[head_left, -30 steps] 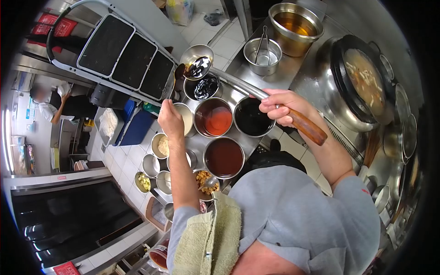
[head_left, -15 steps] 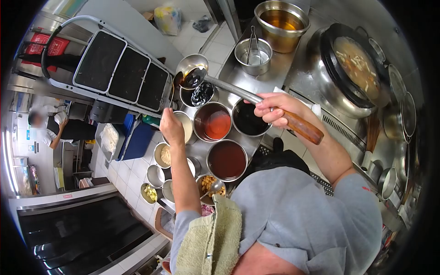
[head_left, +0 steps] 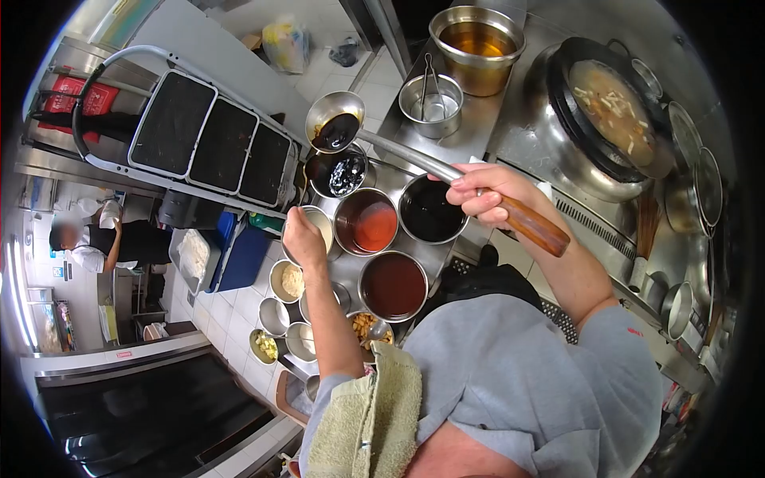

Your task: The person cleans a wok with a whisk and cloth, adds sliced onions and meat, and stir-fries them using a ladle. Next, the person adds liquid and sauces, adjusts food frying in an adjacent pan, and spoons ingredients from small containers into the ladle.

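My right hand [head_left: 492,195] is wrapped round the wooden handle of a long metal ladle [head_left: 414,159]. Dark liquid lies in the ladle's bowl, which is raised at the rim of a pot of glossy black sauce [head_left: 346,174]. My left hand [head_left: 306,239] is closed around the end of a thin spoon [head_left: 304,182]; its far end is hard to see beside the ladle and the pot. Below that hand is a pot of pale sauce [head_left: 323,229]. Close by stand pots of red sauce [head_left: 374,228], black liquid [head_left: 433,209] and dark red liquid [head_left: 393,287].
A wok of soup [head_left: 610,107] sits on the stove at right. Behind are a pot of amber liquid [head_left: 478,40] and a small pot [head_left: 431,107]. A folded step ladder [head_left: 173,123] leans at left. Small ingredient bowls [head_left: 273,316] stand lower left. Another person [head_left: 100,239] is farther left.
The view has shifted slightly. The ladle's bowl has tilted and its dark contents have settled into one smooth pool. Both hands keep their holds.
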{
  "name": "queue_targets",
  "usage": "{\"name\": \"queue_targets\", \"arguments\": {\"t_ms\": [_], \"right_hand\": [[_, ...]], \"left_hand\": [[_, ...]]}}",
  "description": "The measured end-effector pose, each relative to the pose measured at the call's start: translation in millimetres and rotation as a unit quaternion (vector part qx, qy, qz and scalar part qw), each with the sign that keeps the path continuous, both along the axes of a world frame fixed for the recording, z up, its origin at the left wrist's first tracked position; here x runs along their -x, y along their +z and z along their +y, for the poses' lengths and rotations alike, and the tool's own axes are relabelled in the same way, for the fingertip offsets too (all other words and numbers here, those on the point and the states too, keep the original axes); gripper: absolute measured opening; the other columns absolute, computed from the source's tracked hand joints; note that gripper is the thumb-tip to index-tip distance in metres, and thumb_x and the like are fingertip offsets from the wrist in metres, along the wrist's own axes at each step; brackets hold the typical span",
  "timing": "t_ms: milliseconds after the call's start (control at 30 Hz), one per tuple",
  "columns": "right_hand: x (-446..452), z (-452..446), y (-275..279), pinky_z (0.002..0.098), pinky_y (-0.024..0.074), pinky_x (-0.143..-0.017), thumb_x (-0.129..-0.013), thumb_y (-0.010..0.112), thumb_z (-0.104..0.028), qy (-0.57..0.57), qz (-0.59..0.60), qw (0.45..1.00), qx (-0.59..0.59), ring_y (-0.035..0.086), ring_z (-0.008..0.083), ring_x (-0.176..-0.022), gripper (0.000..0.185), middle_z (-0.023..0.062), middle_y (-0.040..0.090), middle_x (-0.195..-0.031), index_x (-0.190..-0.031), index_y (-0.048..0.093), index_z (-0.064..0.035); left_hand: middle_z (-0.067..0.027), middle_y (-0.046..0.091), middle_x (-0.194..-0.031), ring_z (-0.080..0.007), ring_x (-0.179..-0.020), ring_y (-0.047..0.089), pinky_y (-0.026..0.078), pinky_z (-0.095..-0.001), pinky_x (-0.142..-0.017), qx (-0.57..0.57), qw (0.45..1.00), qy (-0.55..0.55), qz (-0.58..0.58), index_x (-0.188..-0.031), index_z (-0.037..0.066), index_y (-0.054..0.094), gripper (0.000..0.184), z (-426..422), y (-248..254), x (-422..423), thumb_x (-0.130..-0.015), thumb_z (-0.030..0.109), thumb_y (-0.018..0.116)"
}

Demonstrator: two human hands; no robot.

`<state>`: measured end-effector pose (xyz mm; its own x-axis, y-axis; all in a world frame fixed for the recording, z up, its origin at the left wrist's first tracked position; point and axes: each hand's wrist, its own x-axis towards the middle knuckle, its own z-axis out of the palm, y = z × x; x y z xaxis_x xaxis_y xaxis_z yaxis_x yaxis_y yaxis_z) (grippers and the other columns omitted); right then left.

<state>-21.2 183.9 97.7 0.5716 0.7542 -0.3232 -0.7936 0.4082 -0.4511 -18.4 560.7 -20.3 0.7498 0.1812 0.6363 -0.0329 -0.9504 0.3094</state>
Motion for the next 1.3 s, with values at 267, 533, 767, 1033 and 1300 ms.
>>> {"name": "queue_targets", "arguments": {"t_ms": [267,533,767,1033,1300], "right_hand": [[61,-75,34,0.0178,0.0366,-0.032,-0.096,0.045,-0.004,-0.114,0.063,0.965,-0.226,0.04,0.0003,-0.047,0.035,0.0016,0.04,-0.077,-0.13,0.04,0.0058],[144,-232,61,0.0152,0.0338,-0.031,-0.095,0.045,-0.004,-0.304,-0.088,0.945,-0.088,0.037,-0.0019,-0.046,0.037,-0.0001,0.042,-0.078,-0.132,0.04,-0.0005],[137,-389,8,0.0222,0.0386,-0.036,-0.086,0.057,-0.005,-0.318,-0.16,0.838,0.414,0.044,0.0043,-0.046,0.042,-0.0018,0.046,-0.067,-0.126,0.044,-0.0016],[131,-465,-29,0.0272,0.0409,-0.038,-0.088,0.056,-0.006,-0.286,-0.269,0.617,0.682,0.045,0.0101,-0.044,0.058,0.0039,0.051,-0.069,-0.142,0.035,-0.0012],[120,-468,-52,0.0229,0.0407,-0.038,-0.094,0.053,-0.008,-0.367,-0.039,0.917,0.153,0.046,0.0085,-0.048,0.015,0.0027,0.046,-0.069,-0.104,0.043,-0.0019]], "left_hand": [[-0.0245,0.065,-0.077,-0.0436,-0.076,0.065,0.05,-0.0532,-0.067,-0.021,0.98,0.023,0.194,-0.082,0.002,0.065,0.03,-2,-36,-80,-0.094,0.025,0.05],[-0.0263,0.065,-0.106,-0.0456,-0.101,0.061,0.048,-0.0498,-0.089,-0.049,0.92,0.145,0.362,-0.108,0.002,0.063,0.046,3,-16,-94,-0.082,0.04,0.063],[-0.0265,0.061,-0.113,-0.0405,-0.106,0.058,0.044,-0.0444,-0.094,-0.001,0.979,-0.103,0.177,-0.116,-0.006,0.059,0.039,-149,83,-20,-0.089,0.022,0.064],[-0.0166,0.065,-0.11,-0.0242,-0.094,0.063,0.05,-0.0343,-0.08,0.174,0.823,-0.37,0.395,-0.118,-0.003,0.061,0.037,-347,85,68,-0.087,0.014,0.068],[-0.0253,0.067,-0.099,-0.0365,-0.092,0.066,0.051,-0.0409,-0.08,0.035,0.709,-0.421,0.565,-0.114,0.001,0.063,0.041,-384,-35,110,-0.085,0.031,0.068]]}}
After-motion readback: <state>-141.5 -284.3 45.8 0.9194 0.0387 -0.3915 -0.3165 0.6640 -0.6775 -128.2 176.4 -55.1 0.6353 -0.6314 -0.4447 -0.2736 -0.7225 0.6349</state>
